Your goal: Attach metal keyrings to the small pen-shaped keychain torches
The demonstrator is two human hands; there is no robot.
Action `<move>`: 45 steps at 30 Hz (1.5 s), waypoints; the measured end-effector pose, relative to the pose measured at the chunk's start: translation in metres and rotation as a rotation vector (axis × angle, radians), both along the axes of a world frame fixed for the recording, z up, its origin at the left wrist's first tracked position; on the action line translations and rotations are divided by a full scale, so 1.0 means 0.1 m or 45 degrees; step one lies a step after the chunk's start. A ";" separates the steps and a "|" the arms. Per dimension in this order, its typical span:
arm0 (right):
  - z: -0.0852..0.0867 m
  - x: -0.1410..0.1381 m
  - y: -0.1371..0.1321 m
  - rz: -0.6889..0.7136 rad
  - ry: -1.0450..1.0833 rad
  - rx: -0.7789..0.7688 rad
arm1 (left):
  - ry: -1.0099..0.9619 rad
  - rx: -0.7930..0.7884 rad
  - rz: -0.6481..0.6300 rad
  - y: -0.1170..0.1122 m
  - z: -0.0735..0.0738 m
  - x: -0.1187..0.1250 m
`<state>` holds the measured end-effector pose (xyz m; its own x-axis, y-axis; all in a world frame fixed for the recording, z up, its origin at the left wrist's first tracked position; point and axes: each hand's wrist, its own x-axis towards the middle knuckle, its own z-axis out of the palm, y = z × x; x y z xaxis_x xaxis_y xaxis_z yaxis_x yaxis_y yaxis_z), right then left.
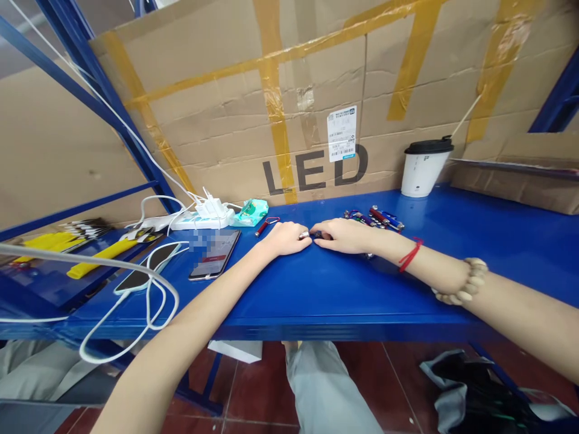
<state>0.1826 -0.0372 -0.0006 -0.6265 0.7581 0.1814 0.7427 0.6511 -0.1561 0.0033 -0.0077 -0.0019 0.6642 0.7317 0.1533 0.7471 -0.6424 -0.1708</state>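
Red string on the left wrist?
No, the red string is worn on the right side, between the right hand and the beaded bracelet.

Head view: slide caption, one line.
Left hand, with a silver piece, close beside right hand at a blue table, between phone and cup.

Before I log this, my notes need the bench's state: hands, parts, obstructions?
Left hand holding small silver piece; right hand holding small dark piece; fingertips close. Blue and red metal tubes beyond right hand. Smartphone left of left hand, apart.
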 end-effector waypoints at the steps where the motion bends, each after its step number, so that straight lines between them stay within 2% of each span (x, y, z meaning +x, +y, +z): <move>1: 0.00 0.00 0.00 -0.010 -0.001 -0.001 | 0.000 0.003 0.000 0.00 0.00 0.00; 45: 0.02 -0.01 -0.02 -0.019 0.031 -0.047 | -0.010 0.006 -0.037 -0.03 0.02 -0.01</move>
